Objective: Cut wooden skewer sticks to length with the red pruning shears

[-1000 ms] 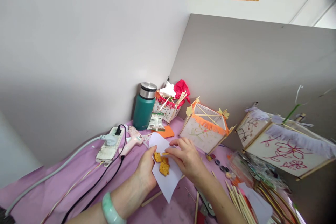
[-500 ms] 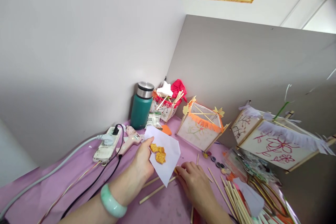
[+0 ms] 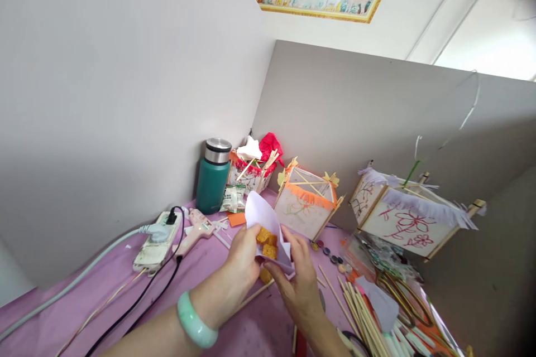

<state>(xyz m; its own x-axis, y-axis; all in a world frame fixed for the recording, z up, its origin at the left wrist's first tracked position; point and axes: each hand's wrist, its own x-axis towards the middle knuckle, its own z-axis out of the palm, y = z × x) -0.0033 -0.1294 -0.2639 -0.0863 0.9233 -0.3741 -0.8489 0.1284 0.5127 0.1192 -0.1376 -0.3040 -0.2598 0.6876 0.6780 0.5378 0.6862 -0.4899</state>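
Both hands hold a white sheet of paper (image 3: 258, 213) above the purple table (image 3: 125, 312). Several orange cut-out pieces (image 3: 267, 241) lie on the sheet. My left hand (image 3: 240, 268), with a pale green bangle (image 3: 193, 323) on its wrist, grips the sheet's left edge. My right hand (image 3: 296, 284) pinches its lower right part, which is folded upward. One orange piece (image 3: 265, 275) shows just below the sheet, between the two hands.
A pink glue gun (image 3: 196, 230) and a white power strip (image 3: 156, 242) lie at the left, a teal flask (image 3: 213, 177) in the corner. Paper lanterns with orange fringe (image 3: 307, 201) and white fringe (image 3: 408, 217) stand behind. Wooden sticks (image 3: 360, 312) lie at the right.
My right hand came back up from the sticks on the table and took hold of the sheet. The sheet is now folded up between both hands. The view tilted upward.
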